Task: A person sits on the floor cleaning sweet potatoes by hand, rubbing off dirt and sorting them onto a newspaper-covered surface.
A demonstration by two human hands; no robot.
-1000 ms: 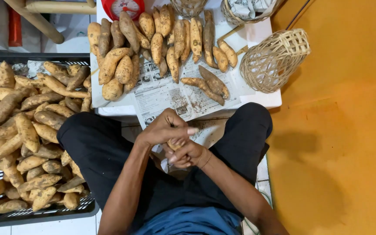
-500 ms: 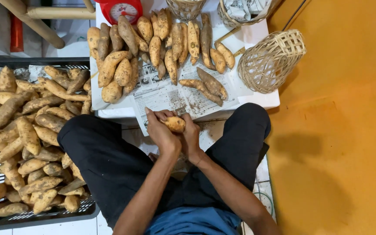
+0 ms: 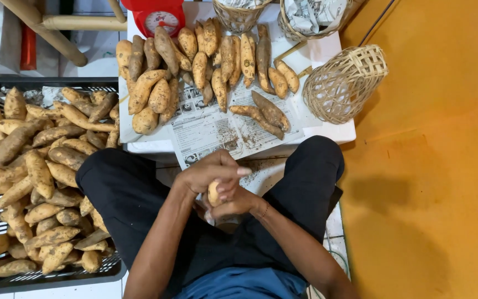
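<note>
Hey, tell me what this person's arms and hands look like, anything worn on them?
Both forearms are bare, with no sleeves in view and no gloves. The left hand shows no ring or watch. The right hand has a thin bracelet at the wrist. No marks can be made out on either arm.

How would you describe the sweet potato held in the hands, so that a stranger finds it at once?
Start at the low white table covered with newspaper; below its near edge, between the black-trousered knees, both hands meet. The sweet potato stands upright between the left hand and right hand, the only one lifted off any pile.
</note>
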